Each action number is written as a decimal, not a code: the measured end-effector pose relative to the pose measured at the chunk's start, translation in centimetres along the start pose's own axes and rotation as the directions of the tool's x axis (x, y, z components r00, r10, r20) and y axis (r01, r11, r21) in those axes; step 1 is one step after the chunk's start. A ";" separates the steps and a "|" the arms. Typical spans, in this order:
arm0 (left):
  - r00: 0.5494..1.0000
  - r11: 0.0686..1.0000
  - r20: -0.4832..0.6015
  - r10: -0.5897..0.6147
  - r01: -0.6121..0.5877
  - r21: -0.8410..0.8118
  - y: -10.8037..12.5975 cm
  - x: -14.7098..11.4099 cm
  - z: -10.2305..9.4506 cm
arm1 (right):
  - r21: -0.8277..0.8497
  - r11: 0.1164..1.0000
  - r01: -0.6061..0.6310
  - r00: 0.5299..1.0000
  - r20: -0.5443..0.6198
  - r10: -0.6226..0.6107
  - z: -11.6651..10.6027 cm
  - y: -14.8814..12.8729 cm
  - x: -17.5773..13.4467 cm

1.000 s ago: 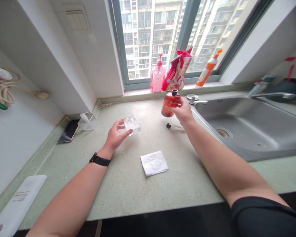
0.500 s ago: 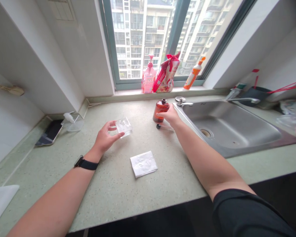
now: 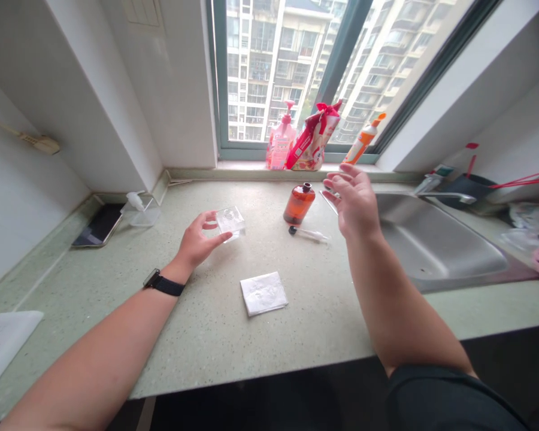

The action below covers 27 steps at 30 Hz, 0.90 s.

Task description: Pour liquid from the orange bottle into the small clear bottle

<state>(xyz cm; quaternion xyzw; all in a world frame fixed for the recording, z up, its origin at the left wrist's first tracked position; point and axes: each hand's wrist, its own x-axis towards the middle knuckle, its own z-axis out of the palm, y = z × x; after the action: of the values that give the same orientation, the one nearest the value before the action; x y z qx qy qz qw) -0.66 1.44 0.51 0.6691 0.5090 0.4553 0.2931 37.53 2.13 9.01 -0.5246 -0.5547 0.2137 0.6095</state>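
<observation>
My left hand [image 3: 197, 239] is closed around a clear square container [image 3: 230, 220] with a round opening on top, its thumb on the near side and fingers on the left. To its right an amber bottle [image 3: 299, 205] stands upright with its neck uncapped. In front of the bottle lies a slim clear tube-like piece [image 3: 309, 235] with a black end. My right hand [image 3: 354, 199] is raised right of the bottle, over the sink's left edge, fingers apart and loosely bent, nothing visible in them. A folded white tissue [image 3: 264, 293] rests on the counter between my forearms.
The steel sink [image 3: 444, 239] with its faucet [image 3: 449, 196] is on the right. A pink pump bottle [image 3: 280, 143], a red-and-white bag [image 3: 314, 140] and an orange bottle [image 3: 363, 140] line the windowsill. At left are a phone [image 3: 97, 225] and a clear pump container [image 3: 141, 212].
My right hand has let go of the amber bottle and moved up and right, uncovering the tube-like piece. My left hand still holds the clear container. The view has shifted slightly.
</observation>
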 end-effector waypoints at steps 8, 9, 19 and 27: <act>0.999 0.999 0.001 0.032 -0.032 0.010 -0.2 -0.1 0.0 | -0.429 0.900 0.073 0.549 0.771 0.322 6.4 -2.5 -7.1; 1.000 0.999 -0.001 0.030 -0.030 0.011 -0.2 -0.1 0.0 | -0.472 0.871 0.136 0.437 0.818 0.375 6.8 -2.9 -7.8; 1.000 1.000 0.001 0.023 -0.023 -0.001 -0.2 -0.2 0.0 | -0.480 0.750 0.455 0.252 0.877 0.409 8.4 -4.0 -10.1; 0.999 0.999 0.012 0.033 -0.033 -0.020 -0.3 -0.2 0.1 | -0.339 0.881 0.330 0.242 0.933 0.267 8.0 -3.9 -10.2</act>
<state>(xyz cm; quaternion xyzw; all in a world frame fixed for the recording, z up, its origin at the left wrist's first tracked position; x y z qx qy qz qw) -0.70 1.35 0.09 0.6773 0.4914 0.4610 0.2955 26.05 -4.60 6.53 -0.3983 -0.8538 0.3353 -0.0071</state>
